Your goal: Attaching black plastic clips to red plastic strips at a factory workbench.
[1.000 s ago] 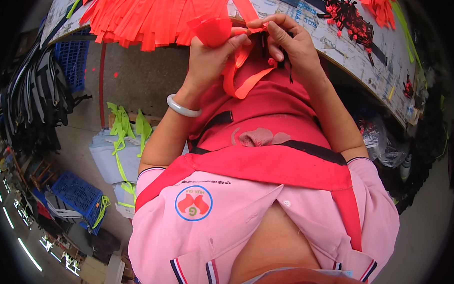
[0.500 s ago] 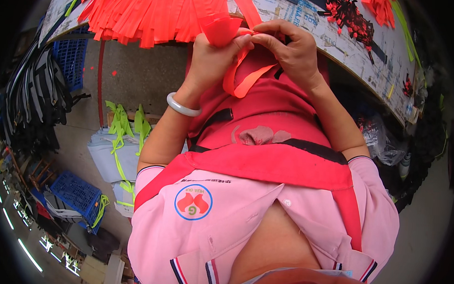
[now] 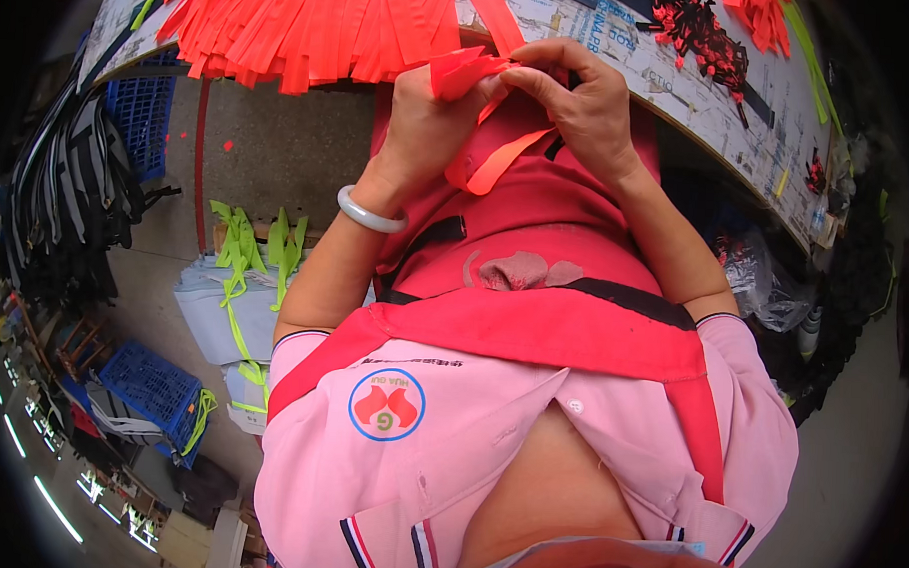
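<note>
A bright orange-red fabric strap [image 3: 499, 165] hangs in a loop below my two hands, in front of the red apron [image 3: 536, 247]. My left hand [image 3: 435, 123], with a pale bangle [image 3: 370, 213] at its wrist, is closed round a folded part of this strap. Thumb and forefinger of my right hand [image 3: 586, 103] pinch it close to the left fingertips. What lies between the fingertips is too small to make out. Just beyond the hands, a thick row of orange-red straps [image 3: 303, 33] drapes over the table's near edge.
The worn white table [image 3: 681, 112] curves across the far side, bearing a bundle of black and red pieces [image 3: 698, 42]. Black and grey straps [image 3: 73, 171] hang at the left. Blue crates [image 3: 155, 389] and a grey-white stack with lime ties [image 3: 213, 311] stand lower left.
My left hand has turned, and the folded strap end above it has tipped toward the right hand. The right hand has barely shifted and keeps its pinch.
</note>
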A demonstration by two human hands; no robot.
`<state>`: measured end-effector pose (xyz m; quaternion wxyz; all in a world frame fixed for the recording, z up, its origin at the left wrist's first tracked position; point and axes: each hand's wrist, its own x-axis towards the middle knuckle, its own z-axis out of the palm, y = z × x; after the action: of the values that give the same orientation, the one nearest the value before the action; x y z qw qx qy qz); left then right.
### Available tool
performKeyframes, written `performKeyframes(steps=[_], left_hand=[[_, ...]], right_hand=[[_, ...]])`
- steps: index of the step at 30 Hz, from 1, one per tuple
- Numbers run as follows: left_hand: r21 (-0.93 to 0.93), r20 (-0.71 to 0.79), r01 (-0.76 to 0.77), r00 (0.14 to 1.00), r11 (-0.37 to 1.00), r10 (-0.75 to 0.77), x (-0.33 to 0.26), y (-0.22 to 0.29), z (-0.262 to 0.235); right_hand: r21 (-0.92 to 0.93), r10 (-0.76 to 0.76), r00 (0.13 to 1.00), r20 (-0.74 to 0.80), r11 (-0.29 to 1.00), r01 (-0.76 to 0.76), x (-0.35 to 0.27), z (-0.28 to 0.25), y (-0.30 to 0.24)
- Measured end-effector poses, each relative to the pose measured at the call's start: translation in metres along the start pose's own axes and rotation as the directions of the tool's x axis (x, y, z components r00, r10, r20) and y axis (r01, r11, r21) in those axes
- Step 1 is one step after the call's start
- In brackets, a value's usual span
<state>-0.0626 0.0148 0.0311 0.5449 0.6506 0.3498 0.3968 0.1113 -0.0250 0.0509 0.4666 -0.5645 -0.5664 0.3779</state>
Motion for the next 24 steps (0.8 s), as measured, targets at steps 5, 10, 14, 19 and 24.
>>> performKeyframes(steps=[5, 10, 14, 19, 24], left_hand=[[0.05, -0.027, -0.031, 0.999, 0.998, 0.033, -0.002, 0.0, -0.002], [0.042, -0.021, -0.013, 1.0, 0.999, 0.014, -0.004, -0.001, -0.004], [0.036, -0.003, -0.063, 0.998, 0.997, 0.063, -0.004, -0.006, -0.005], [-0.035, 0.028, -0.064, 0.997, 0.997, 0.065, -0.004, -0.013, -0.006], [-0.396, -0.006, 0.118, 0.991, 0.911, -0.131, 0.002, -0.001, -0.011]], right_hand=[[-0.016, -0.029, 0.999, 0.026, 0.999, 0.029, -0.006, 0.002, -0.008], [-0.027, 0.045, 0.997, 0.064, 0.999, -0.044, -0.005, 0.001, -0.015], [-0.021, 0.017, 0.991, 0.132, 1.0, -0.014, 0.002, -0.005, -0.01], [-0.132, 0.007, 0.976, 0.215, 0.991, 0.022, 0.006, -0.009, -0.01], [-0.007, 0.149, 0.989, -0.003, 0.989, -0.149, 0.001, -0.02, -0.018]])
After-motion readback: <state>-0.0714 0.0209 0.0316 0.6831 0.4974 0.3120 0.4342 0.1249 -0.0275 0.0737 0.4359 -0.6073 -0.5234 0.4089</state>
